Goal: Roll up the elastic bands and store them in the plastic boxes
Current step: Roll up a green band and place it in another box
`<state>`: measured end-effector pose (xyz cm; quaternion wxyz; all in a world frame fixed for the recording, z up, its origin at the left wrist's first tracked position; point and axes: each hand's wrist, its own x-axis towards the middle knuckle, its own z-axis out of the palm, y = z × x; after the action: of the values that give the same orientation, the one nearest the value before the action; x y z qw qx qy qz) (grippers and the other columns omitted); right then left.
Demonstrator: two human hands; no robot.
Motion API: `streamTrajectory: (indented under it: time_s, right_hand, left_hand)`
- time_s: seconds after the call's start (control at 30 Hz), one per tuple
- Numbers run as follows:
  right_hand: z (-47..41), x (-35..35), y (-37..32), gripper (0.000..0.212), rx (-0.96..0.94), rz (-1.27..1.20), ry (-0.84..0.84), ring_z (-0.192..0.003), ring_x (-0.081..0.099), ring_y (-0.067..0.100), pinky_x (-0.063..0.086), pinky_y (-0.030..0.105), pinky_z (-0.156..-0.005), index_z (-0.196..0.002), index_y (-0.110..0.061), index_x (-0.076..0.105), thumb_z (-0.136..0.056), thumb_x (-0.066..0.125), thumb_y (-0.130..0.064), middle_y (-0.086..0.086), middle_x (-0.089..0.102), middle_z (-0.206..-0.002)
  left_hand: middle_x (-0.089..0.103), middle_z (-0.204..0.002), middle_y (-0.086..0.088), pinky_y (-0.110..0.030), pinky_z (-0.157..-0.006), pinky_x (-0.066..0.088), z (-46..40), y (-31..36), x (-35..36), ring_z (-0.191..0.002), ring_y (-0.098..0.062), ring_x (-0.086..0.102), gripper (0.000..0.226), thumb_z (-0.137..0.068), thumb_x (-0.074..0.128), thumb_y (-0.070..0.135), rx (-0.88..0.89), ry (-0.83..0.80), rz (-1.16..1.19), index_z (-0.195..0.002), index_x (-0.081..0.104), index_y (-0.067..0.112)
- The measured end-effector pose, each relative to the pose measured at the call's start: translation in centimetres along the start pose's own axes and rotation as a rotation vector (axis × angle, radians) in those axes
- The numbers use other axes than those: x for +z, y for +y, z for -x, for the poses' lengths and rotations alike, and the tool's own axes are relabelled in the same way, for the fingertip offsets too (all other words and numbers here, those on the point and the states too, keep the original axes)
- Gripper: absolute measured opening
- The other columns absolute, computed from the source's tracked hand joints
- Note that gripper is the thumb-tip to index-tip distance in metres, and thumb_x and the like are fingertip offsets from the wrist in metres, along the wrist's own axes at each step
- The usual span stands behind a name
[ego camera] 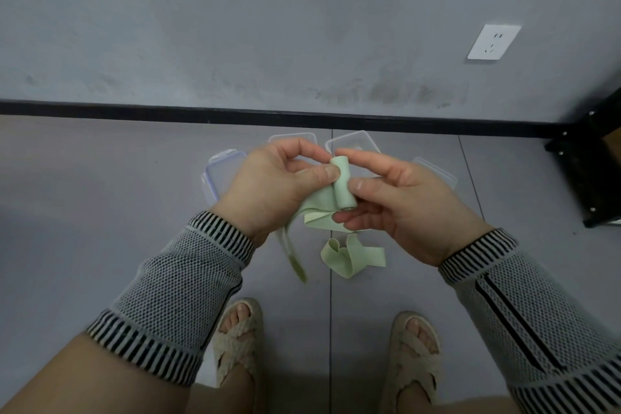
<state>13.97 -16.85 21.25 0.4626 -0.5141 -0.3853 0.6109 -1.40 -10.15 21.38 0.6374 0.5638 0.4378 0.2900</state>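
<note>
Hands meet in mid-air above the floor (100, 212), working a pale green elastic band (342, 186). Its rolled part is a short cylinder whose long axis runs away from the person and slightly leftward, the near end showing the spiral. From the roll the loose tail drops down and left in a flat strip, ending in a blurred tip (297, 264); another length of green band lies folded on the floor (349, 257) just below the hands. The left hand (268, 185) is palm-up with wrist bent inward, thumb pressed on the strip beside the roll, fingers curled behind. The right hand (403, 202) is also turned inward, thumb on top of the roll and fingers underneath, pinching it. Both forearms wear mesh sleeves with striped cuffs. Clear plastic boxes (221, 175) sit on the floor beyond the hands, near the black baseboard (134, 109).
</note>
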Motion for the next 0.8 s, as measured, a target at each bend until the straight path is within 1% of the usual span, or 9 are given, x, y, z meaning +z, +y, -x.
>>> streamTrajectory:
  time_s: [0.1,0.23,0.3,0.4,0.5,0.57,0.6,0.7,0.8]
  right_hand:
    - [-0.1,-0.2,0.1,0.034,-0.012,0.027,-0.009,-0.073,0.069,0.022,0.055,0.029,-0.066,-0.106,-0.031,0.064,-0.093,0.050,-0.004,0.009,0.071,-0.082]
    - [-0.3,-0.2,0.2,0.030,-0.031,0.027,0.033,-0.066,0.065,0.016,0.056,0.028,-0.065,-0.102,-0.025,0.065,-0.091,0.052,-0.001,0.009,0.068,-0.076]
    - [-0.3,-0.2,0.3,0.028,-0.031,0.031,0.041,-0.062,0.063,0.014,0.054,0.027,-0.063,-0.103,-0.023,0.065,-0.091,0.053,0.000,0.011,0.065,-0.076]
    - [-0.3,-0.4,0.2,0.026,-0.024,0.022,0.049,-0.061,0.060,0.014,0.052,0.025,-0.060,-0.105,-0.019,0.064,-0.090,0.053,-0.001,0.012,0.063,-0.078]
    - [-0.3,-0.6,0.1,0.026,-0.007,-0.002,0.058,-0.060,0.059,0.014,0.050,0.023,-0.057,-0.100,-0.021,0.066,-0.090,0.052,-0.001,0.006,0.065,-0.073]
    - [-0.3,-0.7,0.1,0.026,-0.002,-0.006,0.055,-0.060,0.059,0.014,0.050,0.023,-0.056,-0.101,-0.020,0.066,-0.091,0.052,-0.001,0.004,0.066,-0.072]
    - [-0.4,-0.8,0.1,0.026,-0.001,-0.007,0.052,-0.061,0.059,0.013,0.050,0.022,-0.056,-0.103,-0.020,0.065,-0.090,0.052,-0.001,0.005,0.066,-0.072]
    - [-0.4,-0.8,0.0,0.026,-0.003,0.007,0.035,-0.062,0.061,0.014,0.052,0.023,-0.059,-0.107,-0.018,0.064,-0.090,0.053,-0.002,0.009,0.066,-0.077]
    - [-0.5,-0.8,-0.1,0.026,-0.008,0.040,0.030,-0.064,0.061,0.017,0.051,0.028,-0.064,-0.107,-0.018,0.063,-0.089,0.055,-0.001,0.015,0.065,-0.080]
  left_hand:
    - [0.069,-0.069,-0.011,-0.025,-0.053,0.053,0.0,0.0,0.1,-0.056,-0.016,0.064,0.008,-0.081,0.068,0.005,0.023,-0.002,-0.018,-0.083,0.065,0.012]
    - [0.070,-0.073,-0.015,-0.031,-0.063,0.054,0.0,-0.1,0.2,-0.064,-0.022,0.065,0.007,-0.081,0.069,0.009,0.035,-0.009,-0.073,-0.082,0.065,0.015]
    - [0.070,-0.069,-0.011,-0.025,-0.059,0.052,0.0,-0.1,0.0,-0.062,-0.017,0.064,0.004,-0.083,0.068,0.014,0.025,-0.019,-0.148,-0.085,0.065,0.015]
    - [0.064,-0.054,0.004,-0.016,-0.049,0.044,-0.1,-0.3,-0.6,-0.051,-0.004,0.058,0.004,-0.085,0.066,0.023,0.011,-0.031,-0.303,-0.085,0.065,0.019]
    - [0.061,-0.053,0.004,-0.021,-0.054,0.043,-0.2,-0.4,-1.0,-0.052,-0.008,0.055,0.006,-0.088,0.063,0.023,0.023,-0.050,-0.370,-0.082,0.064,0.023]
    - [0.060,-0.059,-0.006,-0.026,-0.057,0.043,-0.2,-0.3,-1.0,-0.056,-0.015,0.053,0.006,-0.087,0.064,0.021,0.055,-0.056,-0.371,-0.081,0.064,0.023]
    - [0.058,-0.060,-0.008,-0.025,-0.055,0.041,-0.2,-0.3,-1.0,-0.055,-0.015,0.050,0.006,-0.087,0.065,0.020,0.075,-0.053,-0.372,-0.081,0.064,0.023]
    - [0.053,-0.054,0.001,-0.020,-0.049,0.037,-0.2,-0.1,-1.0,-0.048,-0.009,0.044,0.006,-0.086,0.066,0.019,0.142,-0.031,-0.409,-0.083,0.065,0.024]
    - [0.053,-0.053,0.007,-0.016,-0.049,0.037,-0.3,-0.2,-0.8,-0.047,-0.003,0.044,0.010,-0.084,0.067,0.017,0.185,0.006,-0.446,-0.082,0.065,0.027]
